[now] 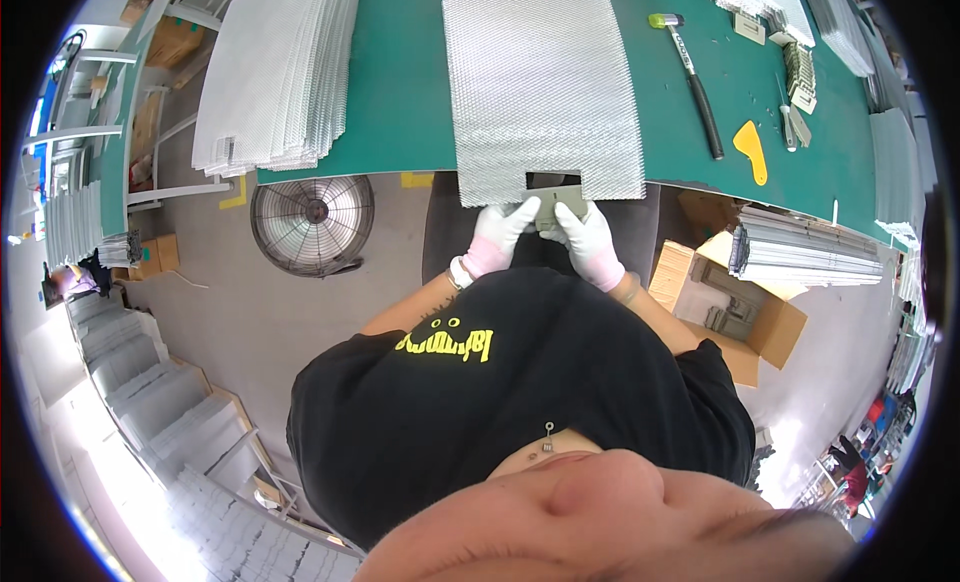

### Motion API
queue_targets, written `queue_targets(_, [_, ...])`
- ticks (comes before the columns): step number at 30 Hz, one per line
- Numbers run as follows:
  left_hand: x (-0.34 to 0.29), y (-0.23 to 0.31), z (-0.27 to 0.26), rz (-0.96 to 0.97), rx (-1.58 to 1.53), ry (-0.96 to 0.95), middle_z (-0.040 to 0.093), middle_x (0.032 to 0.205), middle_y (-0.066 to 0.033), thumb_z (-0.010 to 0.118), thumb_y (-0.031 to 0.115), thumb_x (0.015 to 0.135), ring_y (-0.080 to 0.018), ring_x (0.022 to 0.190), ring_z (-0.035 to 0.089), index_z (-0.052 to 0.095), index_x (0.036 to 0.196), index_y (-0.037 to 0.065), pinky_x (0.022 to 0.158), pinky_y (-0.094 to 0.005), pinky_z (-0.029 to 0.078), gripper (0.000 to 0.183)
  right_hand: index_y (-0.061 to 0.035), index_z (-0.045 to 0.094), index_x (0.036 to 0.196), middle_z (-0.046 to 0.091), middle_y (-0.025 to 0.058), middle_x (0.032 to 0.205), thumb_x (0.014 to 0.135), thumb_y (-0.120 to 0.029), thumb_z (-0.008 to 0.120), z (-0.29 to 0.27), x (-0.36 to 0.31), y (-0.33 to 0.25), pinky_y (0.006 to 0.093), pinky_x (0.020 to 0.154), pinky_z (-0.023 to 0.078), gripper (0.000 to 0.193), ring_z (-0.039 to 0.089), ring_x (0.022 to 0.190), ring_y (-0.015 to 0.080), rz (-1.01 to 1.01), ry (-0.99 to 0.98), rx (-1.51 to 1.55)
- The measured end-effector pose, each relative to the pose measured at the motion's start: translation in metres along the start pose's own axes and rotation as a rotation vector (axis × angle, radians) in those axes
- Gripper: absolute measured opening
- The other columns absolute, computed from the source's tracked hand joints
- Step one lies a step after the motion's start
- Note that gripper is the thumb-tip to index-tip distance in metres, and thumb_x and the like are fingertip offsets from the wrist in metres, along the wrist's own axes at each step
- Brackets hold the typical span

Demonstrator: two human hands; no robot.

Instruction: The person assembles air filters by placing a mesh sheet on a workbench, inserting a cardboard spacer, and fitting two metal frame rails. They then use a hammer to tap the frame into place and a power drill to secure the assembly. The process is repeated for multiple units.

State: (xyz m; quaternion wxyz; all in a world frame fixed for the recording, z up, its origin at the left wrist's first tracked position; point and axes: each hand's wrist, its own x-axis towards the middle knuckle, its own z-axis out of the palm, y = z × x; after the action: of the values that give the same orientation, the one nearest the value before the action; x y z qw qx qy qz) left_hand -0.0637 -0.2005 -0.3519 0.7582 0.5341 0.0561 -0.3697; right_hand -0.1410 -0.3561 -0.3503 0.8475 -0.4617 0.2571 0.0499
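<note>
A silvery mesh sheet [545,82] lies on the green table, its near edge overhanging the table's front. A rectangular notch is cut in that near edge. At the notch is a small flat grey-green plate [562,200], held between my two hands. My left hand [497,237], in a white glove with a pink cuff, pinches the plate's left side. The right hand [590,244], gloved alike, grips the right side with the thumb on top. Fingers underneath are hidden. Whether the plate is seated in the notch or only against it, I cannot tell.
Stacked mesh sheets [280,72] lie at the table's left. On the right are a hammer [697,92], a yellow scraper [750,154], a screwdriver [787,124] and a row of small plates [799,77]. An open cardboard box [775,332] and a floor fan [312,225] stand below.
</note>
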Motion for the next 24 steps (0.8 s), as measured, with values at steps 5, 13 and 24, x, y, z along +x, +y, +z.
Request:
queue_targets(5, [0.001, 0.003, -0.001, -0.173, 0.095, -0.037, 0.070, 0.088, -0.0023, 0.070, 0.036, 0.098, -0.0063, 0.065, 0.057, 0.071, 0.108, 0.002, 0.060, -0.0218, 0.045, 0.036, 0.0003, 0.058, 0.108, 0.064, 0.0069, 0.096, 0.103, -0.028, 0.062, -0.006, 0.007, 0.007, 0.0299, 0.076, 0.052, 0.029, 0.062, 0.085, 0.0124, -0.192, 0.317, 0.089])
queue_targets(13, [-0.001, 0.003, 0.003, -0.129, -0.064, -0.079, 0.070, 0.093, -0.0083, 0.065, 0.034, 0.102, -0.0121, 0.075, 0.066, 0.063, 0.116, -0.004, 0.065, -0.0257, 0.055, 0.042, 0.0018, 0.065, 0.101, 0.070, 0.0089, 0.091, 0.102, -0.026, 0.064, -0.013, 0.005, -0.010, 0.0289, 0.072, 0.052, 0.028, 0.065, 0.077, 0.0141, -0.141, 0.299, 0.048])
queue_targets(24, [-0.002, 0.004, 0.005, -0.182, -0.347, -0.213, 0.066, 0.120, -0.0153, 0.055, 0.033, 0.106, -0.0212, 0.104, 0.068, 0.055, 0.134, -0.003, 0.087, -0.0336, 0.057, 0.046, 0.0014, 0.069, 0.106, 0.070, 0.0052, 0.096, 0.100, -0.027, 0.068, -0.013, 0.004, -0.004, 0.0275, 0.077, 0.052, 0.029, 0.064, 0.085, 0.0102, -0.176, 0.292, -0.056])
